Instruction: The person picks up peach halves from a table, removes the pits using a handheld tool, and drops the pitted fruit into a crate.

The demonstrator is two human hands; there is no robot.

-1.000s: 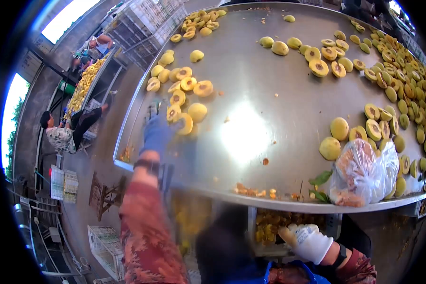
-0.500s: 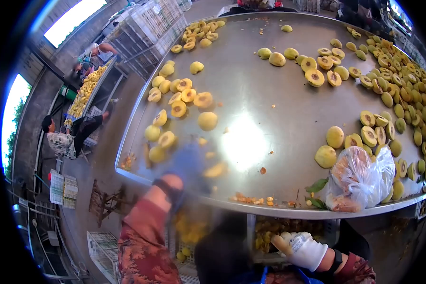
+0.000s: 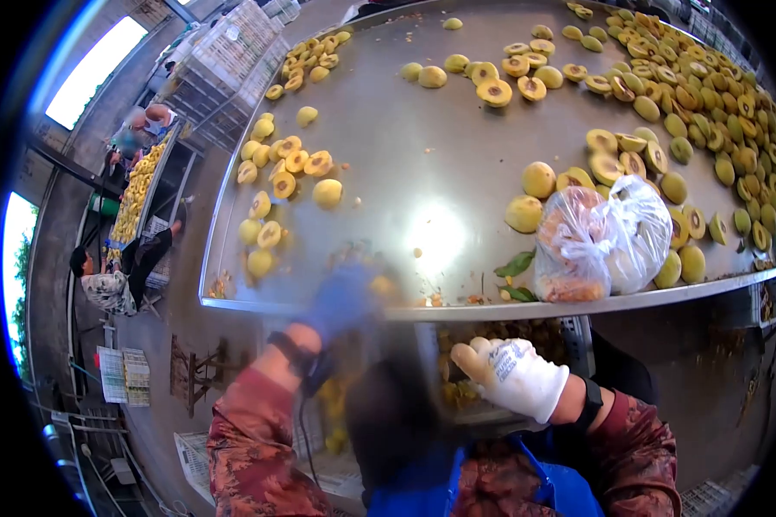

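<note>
My left hand (image 3: 343, 303), in a blue glove, is smeared by motion at the near edge of the metal table (image 3: 379, 215). Its fingers are blurred, and yellowish smears show beside them. Left of it on the tabletop lie peach-like yellow fruit halves (image 3: 269, 233), some showing brown pit hollows. My right hand (image 3: 513, 372), in a white glove with yellowish fingertips, is closed just below the table edge. Whatever it may hold is hidden. Under that hand is a crate with fruit pieces (image 3: 539, 338). A knotted clear plastic bag (image 3: 578, 250) sits on the table above it.
A large pile of fruit halves (image 3: 724, 121) covers the table's right side. Leaves (image 3: 516, 264) and scraps lie near the front edge. Crates (image 3: 224, 60) are stacked beyond the left side. People work at another fruit-covered table (image 3: 140, 189) farther left.
The view has shifted, so the tabletop and its fruit appear higher and farther left. My left hand has swept toward the near table edge. My right hand stays closed below the edge.
</note>
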